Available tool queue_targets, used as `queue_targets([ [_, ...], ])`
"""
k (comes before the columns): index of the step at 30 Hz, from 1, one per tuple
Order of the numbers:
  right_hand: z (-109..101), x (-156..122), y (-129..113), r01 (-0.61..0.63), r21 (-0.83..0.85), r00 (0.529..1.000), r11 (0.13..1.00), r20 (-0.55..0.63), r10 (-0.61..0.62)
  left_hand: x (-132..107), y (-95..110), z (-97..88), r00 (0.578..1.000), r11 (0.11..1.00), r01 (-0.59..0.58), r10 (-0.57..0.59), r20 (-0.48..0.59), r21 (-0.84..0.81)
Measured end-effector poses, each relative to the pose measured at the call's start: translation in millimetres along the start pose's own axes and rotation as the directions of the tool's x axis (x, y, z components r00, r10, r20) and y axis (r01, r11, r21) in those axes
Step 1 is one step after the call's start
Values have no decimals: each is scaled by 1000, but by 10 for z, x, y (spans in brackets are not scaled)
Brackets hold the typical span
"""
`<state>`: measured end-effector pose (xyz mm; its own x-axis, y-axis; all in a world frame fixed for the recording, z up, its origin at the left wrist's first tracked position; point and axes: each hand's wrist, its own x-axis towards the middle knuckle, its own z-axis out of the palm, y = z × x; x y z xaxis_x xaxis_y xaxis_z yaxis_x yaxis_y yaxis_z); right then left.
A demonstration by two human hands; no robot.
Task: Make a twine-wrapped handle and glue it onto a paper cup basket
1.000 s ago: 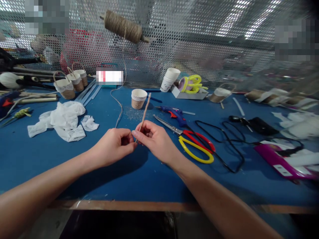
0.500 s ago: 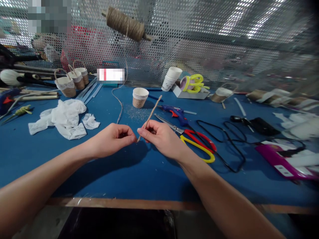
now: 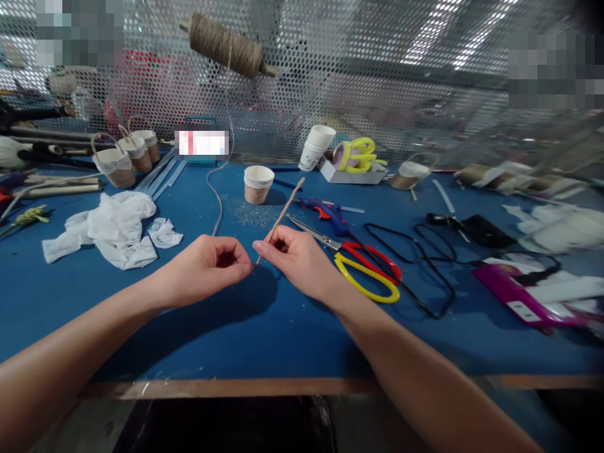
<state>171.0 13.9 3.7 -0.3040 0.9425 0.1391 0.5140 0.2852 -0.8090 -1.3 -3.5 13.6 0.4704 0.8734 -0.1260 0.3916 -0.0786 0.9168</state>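
Note:
A short, stiff-looking piece of twine (image 3: 288, 204) slants up and away between my hands. My right hand (image 3: 302, 258) pinches it between thumb and forefinger below its middle. At its lower end my left hand (image 3: 214, 267) is closed, thumb against fingertips, on the twine. Behind them stands a small paper cup (image 3: 258, 187) wrapped in brown with a white lace rim and no handle. A thin strand (image 3: 218, 195) runs down from the twine spool (image 3: 224, 45) and passes out of sight behind my left hand. Scissors (image 3: 340, 244) with red and yellow handles lie right of my right hand.
A blue glue gun (image 3: 325, 212) with a black cable lies behind the scissors. White lace (image 3: 108, 229) is heaped at left, near several handled cups (image 3: 116, 167). Stacked white cups (image 3: 315, 148) stand at the mesh. A purple power strip (image 3: 523, 296) lies at right.
The whole view has shifted slightly, so things sit a little further left. Both hands keep their pinch on the twine, with hardly any change in pose.

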Motion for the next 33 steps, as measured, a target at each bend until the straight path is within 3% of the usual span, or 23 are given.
queue_targets([
  [8,44,13,12,-12,9,1000,1000,-3,12,-10,-13,32,998,998,-54,54,16,45],
  [17,51,-9,-29,-106,336,988,936,146,60,-23,11,34,980,974,-195,198,-7,116],
  [23,39,-13,-13,-167,421,971,892,227,75,-29,-14,-94,961,954,-272,275,-9,125],
  [25,32,-17,-23,-192,416,960,889,266,83,-8,-58,-120,913,905,-369,395,-98,210],
  [27,24,-21,-45,-215,400,946,891,313,88,19,-97,-120,800,768,-485,583,-143,418],
  [30,9,-28,-94,-210,355,925,911,373,67,46,-113,-85,639,458,-599,768,47,657],
  [31,4,-31,-111,-193,334,919,922,390,51,49,-107,-70,611,379,-622,783,121,685],
  [33,-5,-34,-136,-162,301,908,940,418,23,48,-89,-46,597,283,-626,773,213,727],
])
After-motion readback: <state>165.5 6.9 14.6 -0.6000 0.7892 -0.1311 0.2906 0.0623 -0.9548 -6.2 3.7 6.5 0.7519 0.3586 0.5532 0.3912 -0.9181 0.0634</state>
